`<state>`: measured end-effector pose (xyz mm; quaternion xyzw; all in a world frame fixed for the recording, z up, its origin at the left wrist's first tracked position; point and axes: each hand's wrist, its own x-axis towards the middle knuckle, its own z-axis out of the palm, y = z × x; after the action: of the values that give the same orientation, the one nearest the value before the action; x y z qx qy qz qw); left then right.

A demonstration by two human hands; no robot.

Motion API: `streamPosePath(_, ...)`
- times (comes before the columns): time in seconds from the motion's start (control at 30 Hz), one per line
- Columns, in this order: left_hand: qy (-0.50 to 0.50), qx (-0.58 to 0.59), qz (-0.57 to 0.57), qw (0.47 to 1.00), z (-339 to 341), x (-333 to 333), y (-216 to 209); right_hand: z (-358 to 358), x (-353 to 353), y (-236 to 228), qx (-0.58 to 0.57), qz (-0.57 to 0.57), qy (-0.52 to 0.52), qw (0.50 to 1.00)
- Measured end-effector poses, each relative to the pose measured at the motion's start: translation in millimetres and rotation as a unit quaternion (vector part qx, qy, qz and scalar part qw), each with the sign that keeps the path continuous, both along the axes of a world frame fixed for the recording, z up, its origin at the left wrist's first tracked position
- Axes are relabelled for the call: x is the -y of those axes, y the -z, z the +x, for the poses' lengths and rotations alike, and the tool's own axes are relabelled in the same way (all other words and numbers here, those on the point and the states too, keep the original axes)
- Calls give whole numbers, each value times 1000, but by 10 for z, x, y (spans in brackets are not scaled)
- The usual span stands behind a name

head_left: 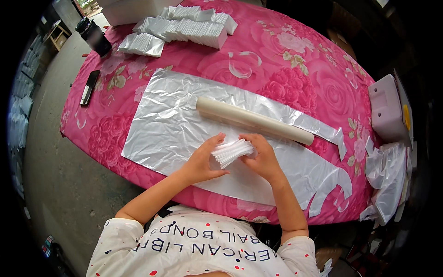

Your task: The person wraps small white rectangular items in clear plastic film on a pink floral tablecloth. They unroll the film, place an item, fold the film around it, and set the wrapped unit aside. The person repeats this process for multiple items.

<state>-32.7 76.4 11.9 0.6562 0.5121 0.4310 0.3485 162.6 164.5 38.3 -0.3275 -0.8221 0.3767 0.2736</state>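
Observation:
Between my hands is a small stack of thin white folded sheets (231,153), its layers fanned at the near edge. My left hand (205,159) curves round its left side, thumb and fingers apart but against the stack. My right hand (261,156) grips its right end. Below them lies a wide, creased sheet of silvery-white plastic film (161,120), cut into strips at its right end. A pale cardboard-like tube (254,120) rests slantwise on the film, just beyond my hands.
Rows of similar folded white packets (194,30) lie at the far left, before a white foam box (131,10). A dark bottle (93,37) and a phone (90,87) are near the left edge. At right stand a pinkish-white box (390,108) and crumpled plastic (387,175). A pink floral cloth (323,69) covers the table.

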Motion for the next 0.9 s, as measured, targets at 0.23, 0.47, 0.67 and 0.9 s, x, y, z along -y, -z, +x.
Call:
streamPosePath(0.23,2,-52,31,998,236,60,34,-35,318,-119,116,-116,262,951)
streamPosePath(0.47,1,-102,76,992,398,112,35,-38,583,-163,21,-213,245,946)
streamPosePath(0.67,21,-101,41,994,459,111,-45,-238,530,-360,228,-43,258,938)
streamPosePath(0.9,62,-58,60,995,369,69,-51,-168,461,-274,265,6,253,930)
